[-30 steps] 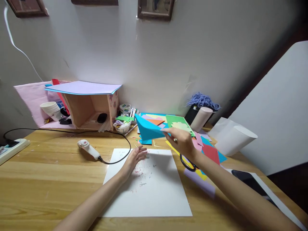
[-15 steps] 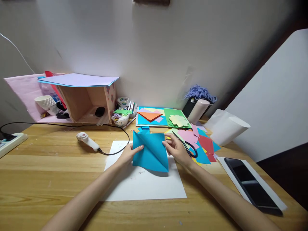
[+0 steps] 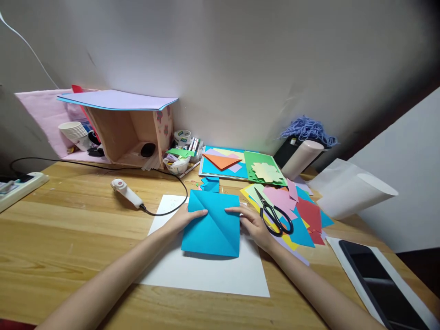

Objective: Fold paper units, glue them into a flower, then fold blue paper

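Note:
A square of blue paper (image 3: 213, 229) with a diagonal crease lies over a white sheet (image 3: 220, 277), its front edge slightly lifted. My left hand (image 3: 184, 217) grips its left side, thumb on top and the other fingers hidden beneath. At the right edge, my right hand (image 3: 252, 223) has its index finger stretched over the top, with the rest of the fingers curled at the edge or below. Black-handled scissors (image 3: 273, 213) rest on coloured paper scraps (image 3: 307, 211) just right of that hand. Small blue paper pieces (image 3: 210, 184) sit behind the square.
A white corded tool (image 3: 127, 193) lies left, its black cable looping toward the sheet. Behind stand an open box (image 3: 123, 133), a tub of scraps (image 3: 177, 164) and a folded orange paper (image 3: 222, 161) on a stack. A phone (image 3: 381, 279) and white roll (image 3: 357, 195) are right.
The blue square has come down flatter toward the white sheet and nearer me. My right index finger has moved from its upper right corner onto its top surface. The camera view has shifted.

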The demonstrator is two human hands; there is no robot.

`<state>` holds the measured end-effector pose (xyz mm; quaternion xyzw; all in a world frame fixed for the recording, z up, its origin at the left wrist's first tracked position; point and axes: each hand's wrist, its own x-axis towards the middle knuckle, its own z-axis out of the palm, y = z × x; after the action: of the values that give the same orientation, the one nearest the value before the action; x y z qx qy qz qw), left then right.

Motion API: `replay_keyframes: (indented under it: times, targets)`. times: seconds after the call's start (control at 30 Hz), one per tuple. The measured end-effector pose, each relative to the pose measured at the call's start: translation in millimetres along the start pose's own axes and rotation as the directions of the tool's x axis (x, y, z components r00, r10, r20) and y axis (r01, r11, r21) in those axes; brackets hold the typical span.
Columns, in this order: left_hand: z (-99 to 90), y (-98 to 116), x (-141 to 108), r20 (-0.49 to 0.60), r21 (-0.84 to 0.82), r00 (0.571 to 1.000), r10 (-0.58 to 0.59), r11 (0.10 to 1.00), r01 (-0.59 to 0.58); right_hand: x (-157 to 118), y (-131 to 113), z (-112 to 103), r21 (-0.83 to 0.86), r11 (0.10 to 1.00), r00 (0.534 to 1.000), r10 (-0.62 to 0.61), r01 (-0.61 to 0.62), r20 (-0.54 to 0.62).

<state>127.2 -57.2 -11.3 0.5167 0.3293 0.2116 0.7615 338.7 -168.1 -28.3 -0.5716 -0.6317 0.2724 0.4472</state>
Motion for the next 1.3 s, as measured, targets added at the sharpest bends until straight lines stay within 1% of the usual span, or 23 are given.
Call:
replay_keyframes:
  times: [0.13, 0.23, 0.33, 0.43, 0.5, 0.57, 0.63, 0.7, 0.77, 0.87, 0.93, 1.0, 1.1, 1.2, 1.3]
  targets:
    - [-2.6, -1, 2, -0.027, 0.009, 1.0, 0.006, 1.0, -0.005, -1, -1, 1, 0.088, 0.995, 0.992, -0.051, 0.04, 0.119]
    - [-2.0, -1, 2, -0.038, 0.02, 0.999, 0.003, 1.0, -0.003, -3, 1, 4, 0.027, 0.993, 0.976, -0.114, 0.111, 0.184]
    - [-0.2, 1, 2, -0.042, 0.061, 0.999, 0.015, 0.998, -0.013, -5, 5, 8, -0.078, 0.971, 0.961, -0.208, 0.225, 0.183]
    - [0.4, 1, 2, -0.055, 0.105, 0.998, 0.026, 0.994, -0.02, -6, 8, 12, -0.164, 0.921, 0.929, -0.323, 0.352, 0.181]
    - [-0.3, -1, 3, -0.073, 0.136, 0.997, 0.016, 0.991, -0.006, -7, 9, 13, -0.205, 0.892, 0.911, -0.371, 0.404, 0.18]
    - [-1.6, -3, 4, -0.081, 0.148, 0.997, 0.005, 0.989, 0.008, -7, 10, 12, -0.221, 0.881, 0.907, -0.393, 0.418, 0.151]
    - [-3.1, -4, 6, -0.085, 0.144, 0.996, 0.005, 0.99, 0.008, -6, 9, 11, -0.201, 0.892, 0.914, -0.389, 0.404, 0.111]
    - [-4.2, -5, 7, -0.088, 0.139, 0.996, 0.007, 0.99, 0.006, -5, 8, 10, -0.178, 0.905, 0.922, -0.374, 0.386, 0.094]
    - [-4.8, -4, 8, -0.08, 0.148, 0.997, 0.01, 0.989, 0.002, -4, 6, 10, -0.178, 0.906, 0.922, -0.367, 0.384, 0.121]
    - [-5.1, -1, 6, -0.01, 0.188, 0.999, 0.036, 0.982, -0.034, -3, 5, 11, -0.18, 0.898, 0.912, -0.373, 0.402, 0.172]
    - [-5.4, 1, 6, 0.025, 0.23, 0.998, 0.062, 0.971, -0.066, -3, 6, 11, -0.161, 0.901, 0.911, -0.379, 0.403, 0.163]
    - [-6.0, 1, 5, 0.011, 0.268, 0.997, 0.079, 0.96, -0.08, -3, 7, 11, -0.151, 0.912, 0.922, -0.364, 0.382, 0.132]
    - [-6.7, -1, 5, -0.017, 0.251, 0.999, 0.048, 0.967, -0.043, -3, 6, 9, -0.161, 0.931, 0.945, -0.316, 0.327, 0.09]
    - [-4.9, -3, 4, 0.025, 0.206, 1.0, 0.002, 0.979, -0.007, -2, 4, 9, -0.14, 0.957, 0.967, -0.251, 0.253, 0.032]
    - [0.6, -4, 3, 0.076, 0.107, 0.997, -0.017, 0.994, 0.009, -1, 5, 9, -0.021, 0.994, 0.993, -0.104, 0.103, -0.054]
